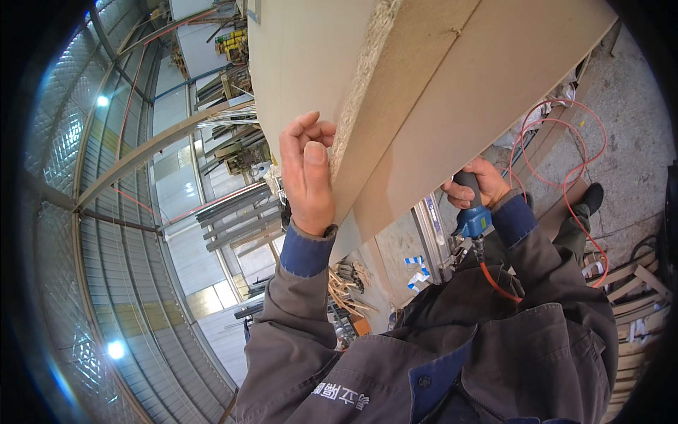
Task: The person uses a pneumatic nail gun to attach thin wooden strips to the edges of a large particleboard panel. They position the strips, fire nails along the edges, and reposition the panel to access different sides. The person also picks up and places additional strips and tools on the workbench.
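Note:
My left hand (308,173) is raised with its thumb up and its fingers loosely bent and apart, holding nothing. It is beside the rough edge of a thick chipboard strip (395,92); whether the fingertips touch it I cannot tell. That strip lies along a wide, smooth beige panel (487,99). My right hand (487,181) wraps round the dark grip of a blue air gun (474,220) at the panel's near edge. A red air hose (496,281) runs from a metal coupling at the gun's lower end. The working end of the gun is hidden.
Loops of the red hose lie on the concrete floor (628,134) at the right, near my shoe (592,198). Slatted wood (639,304) is stacked at the lower right. Metal rails (432,233) show below the panel. Scrap sticks (347,286) and racks of bars (244,215) are at the left.

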{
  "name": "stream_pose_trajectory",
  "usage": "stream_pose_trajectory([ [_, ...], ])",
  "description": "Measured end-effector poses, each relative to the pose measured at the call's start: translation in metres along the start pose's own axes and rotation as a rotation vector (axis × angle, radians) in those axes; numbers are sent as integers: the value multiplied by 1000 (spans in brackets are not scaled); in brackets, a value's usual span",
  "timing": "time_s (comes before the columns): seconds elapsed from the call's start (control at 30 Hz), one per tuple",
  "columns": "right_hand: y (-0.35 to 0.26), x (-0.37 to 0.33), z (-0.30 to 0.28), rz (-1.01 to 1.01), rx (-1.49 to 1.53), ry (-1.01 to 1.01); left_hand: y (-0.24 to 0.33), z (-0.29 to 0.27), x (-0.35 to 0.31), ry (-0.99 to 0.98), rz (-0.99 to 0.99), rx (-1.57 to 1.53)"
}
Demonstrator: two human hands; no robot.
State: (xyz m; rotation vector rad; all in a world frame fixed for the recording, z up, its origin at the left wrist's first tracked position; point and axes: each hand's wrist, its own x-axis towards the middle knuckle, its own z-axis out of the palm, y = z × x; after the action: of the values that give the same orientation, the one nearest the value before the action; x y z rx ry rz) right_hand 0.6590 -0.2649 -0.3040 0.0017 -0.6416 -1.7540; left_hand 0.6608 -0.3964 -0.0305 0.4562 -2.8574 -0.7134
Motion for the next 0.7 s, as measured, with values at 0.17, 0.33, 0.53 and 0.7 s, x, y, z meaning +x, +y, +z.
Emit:
stream_pose_trajectory([
  [0.17, 7, 5, -18, 90, -89, -36, 4, 1, 1, 10, 9, 17],
  [0.33, 25, 6, -22, 96, -57, -16, 2, 2, 0, 14, 3, -17],
  [0.53, 45, 10, -39, 116, -30, -16, 1, 1, 0, 2, 42, -2],
  [0.7, 57, 15, -51, 155, -27, -79, -2, 3, 0, 6, 67, -44],
])
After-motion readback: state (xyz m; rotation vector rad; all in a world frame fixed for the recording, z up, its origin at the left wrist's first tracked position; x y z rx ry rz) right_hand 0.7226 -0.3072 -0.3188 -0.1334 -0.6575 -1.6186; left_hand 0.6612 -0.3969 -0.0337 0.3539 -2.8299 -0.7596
